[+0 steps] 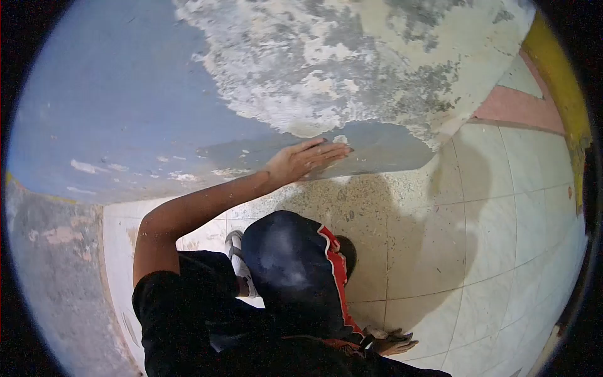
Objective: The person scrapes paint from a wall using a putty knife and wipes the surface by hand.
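My left hand (308,160) lies against the lower part of a blue painted wall (144,94), fingers stretched out and nothing held. It is just below the lower edge of a large patch of peeled, whitish-grey plaster (314,69). My right hand (394,344) is low at the bottom right, beside my knee and over the tiled floor (427,251), with its fingers extended. Something dark and greyish shows along its upper side, too small to make out. A dark band is at that wrist.
Crumbs of debris (370,201) are scattered on the floor along the wall's foot. My bent knee (282,251) and sandalled foot (237,251) are close to the wall. At the left stands a grey wall (63,264); at the right, a pink strip (521,108) and yellow edge (556,69).
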A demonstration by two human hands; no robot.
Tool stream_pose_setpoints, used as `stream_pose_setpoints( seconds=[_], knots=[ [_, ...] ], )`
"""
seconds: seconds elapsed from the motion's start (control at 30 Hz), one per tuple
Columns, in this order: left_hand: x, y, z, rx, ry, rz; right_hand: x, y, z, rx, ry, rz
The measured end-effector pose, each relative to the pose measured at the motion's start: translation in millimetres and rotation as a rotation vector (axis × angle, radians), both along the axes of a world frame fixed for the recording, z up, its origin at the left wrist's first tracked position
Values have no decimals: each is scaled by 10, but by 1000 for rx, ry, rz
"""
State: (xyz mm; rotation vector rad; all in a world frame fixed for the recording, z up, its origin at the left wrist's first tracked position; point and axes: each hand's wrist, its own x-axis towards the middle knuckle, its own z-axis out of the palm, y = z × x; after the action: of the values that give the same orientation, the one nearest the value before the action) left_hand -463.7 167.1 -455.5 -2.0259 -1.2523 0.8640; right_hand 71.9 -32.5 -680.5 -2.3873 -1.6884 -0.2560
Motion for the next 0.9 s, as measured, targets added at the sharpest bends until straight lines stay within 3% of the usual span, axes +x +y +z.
stream_pose_setpoints(
  seconds=[0.27,0.43,0.53,0.77,0.9],
  knots=[
    [-289,-315,427,128,54,32,54,-53,-161,21,89,104],
    [-612,-536,696,159,-17,-16,-460,94,289,27,121,128],
    [-858,-730,754,426,63,-42,-461,70,291,15,120,137],
    [-1166,-1163,1109,575,-75,75,-273,106,67,41,96,194],
    [-1127,-1126,918,643,-131,94,-173,77,-60,67,97,153]
  ],
)
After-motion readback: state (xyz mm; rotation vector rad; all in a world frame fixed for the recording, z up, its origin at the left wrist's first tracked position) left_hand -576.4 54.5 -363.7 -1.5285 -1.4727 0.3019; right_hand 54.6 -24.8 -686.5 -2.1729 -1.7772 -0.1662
